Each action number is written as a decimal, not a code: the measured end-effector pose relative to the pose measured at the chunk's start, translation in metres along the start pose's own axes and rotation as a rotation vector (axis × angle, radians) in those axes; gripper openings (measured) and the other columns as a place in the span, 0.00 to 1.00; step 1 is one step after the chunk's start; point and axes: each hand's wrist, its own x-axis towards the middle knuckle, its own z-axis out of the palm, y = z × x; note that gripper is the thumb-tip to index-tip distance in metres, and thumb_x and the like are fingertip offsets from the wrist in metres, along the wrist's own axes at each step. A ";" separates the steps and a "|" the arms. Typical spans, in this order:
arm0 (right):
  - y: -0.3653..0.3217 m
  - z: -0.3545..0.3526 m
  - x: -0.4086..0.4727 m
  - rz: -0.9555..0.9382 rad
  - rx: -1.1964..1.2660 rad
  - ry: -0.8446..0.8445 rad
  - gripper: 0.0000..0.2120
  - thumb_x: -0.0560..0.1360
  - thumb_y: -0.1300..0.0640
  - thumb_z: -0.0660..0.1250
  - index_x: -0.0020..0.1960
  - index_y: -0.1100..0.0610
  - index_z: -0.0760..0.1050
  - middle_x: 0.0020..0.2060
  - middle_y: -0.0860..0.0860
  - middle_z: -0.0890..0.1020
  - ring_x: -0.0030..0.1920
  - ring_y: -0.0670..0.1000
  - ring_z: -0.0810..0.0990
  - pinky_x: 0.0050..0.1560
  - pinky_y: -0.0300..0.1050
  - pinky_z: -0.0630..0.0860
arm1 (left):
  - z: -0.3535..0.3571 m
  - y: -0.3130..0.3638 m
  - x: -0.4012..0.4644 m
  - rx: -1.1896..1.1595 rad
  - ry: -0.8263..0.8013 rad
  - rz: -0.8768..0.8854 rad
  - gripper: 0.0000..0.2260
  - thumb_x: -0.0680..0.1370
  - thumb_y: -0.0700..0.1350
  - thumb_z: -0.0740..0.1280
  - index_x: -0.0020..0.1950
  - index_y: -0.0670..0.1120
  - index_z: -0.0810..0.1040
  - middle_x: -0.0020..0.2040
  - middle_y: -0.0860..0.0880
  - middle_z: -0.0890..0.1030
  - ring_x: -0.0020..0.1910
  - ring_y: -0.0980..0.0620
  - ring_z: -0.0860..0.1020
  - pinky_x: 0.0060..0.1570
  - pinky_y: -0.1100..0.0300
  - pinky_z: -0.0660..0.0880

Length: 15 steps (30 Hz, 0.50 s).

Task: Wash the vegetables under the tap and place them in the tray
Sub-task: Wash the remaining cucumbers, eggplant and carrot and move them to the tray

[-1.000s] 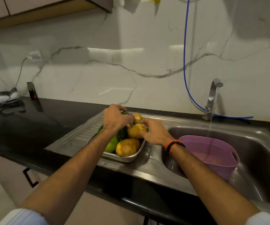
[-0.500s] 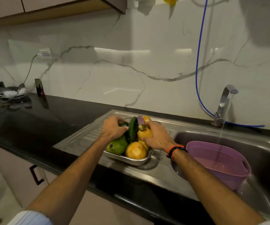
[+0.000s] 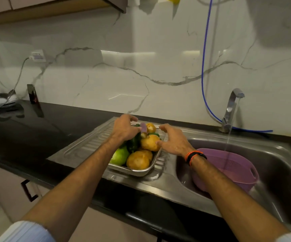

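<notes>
Right hand (image 3: 173, 141) has released the potato (image 3: 149, 142); left hand (image 3: 125, 129) still grips the cucumber (image 3: 133, 143).

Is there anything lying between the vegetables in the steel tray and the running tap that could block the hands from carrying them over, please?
Nothing visible blocks the way. From the tray rightward there is only bare drainboard and the sink's edge. Under the tap the stream falls into a purple basket in the sink, below the path rather than across it.

- Black glossy bench (image 3: 57, 130) runs below the marble wall.
- Steel sink (image 3: 281, 165) with draining board set into it.
- Metal tray (image 3: 134, 171) sits on the draining board.
- Purple basket (image 3: 242, 165) lies in the basin.
</notes>
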 end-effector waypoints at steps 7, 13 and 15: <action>0.076 -0.058 -0.026 0.126 -0.010 0.088 0.25 0.72 0.55 0.73 0.67 0.57 0.72 0.63 0.52 0.78 0.63 0.50 0.76 0.62 0.39 0.70 | 0.067 0.068 0.006 -0.057 -0.083 0.159 0.17 0.74 0.46 0.74 0.63 0.47 0.80 0.62 0.50 0.81 0.63 0.52 0.77 0.65 0.60 0.72; 0.156 -0.093 -0.060 0.294 -0.085 0.079 0.24 0.72 0.55 0.75 0.65 0.59 0.74 0.61 0.54 0.79 0.62 0.53 0.77 0.65 0.47 0.72 | 0.164 0.104 -0.001 -0.028 -0.320 0.128 0.16 0.73 0.48 0.76 0.58 0.47 0.82 0.57 0.50 0.82 0.57 0.50 0.80 0.58 0.59 0.75; 0.183 -0.102 -0.071 0.365 -0.100 0.046 0.22 0.72 0.54 0.75 0.63 0.58 0.76 0.59 0.53 0.80 0.60 0.52 0.78 0.63 0.43 0.73 | 0.197 0.110 -0.004 -0.035 -0.380 0.130 0.15 0.72 0.46 0.77 0.57 0.46 0.82 0.55 0.48 0.84 0.56 0.49 0.81 0.58 0.57 0.77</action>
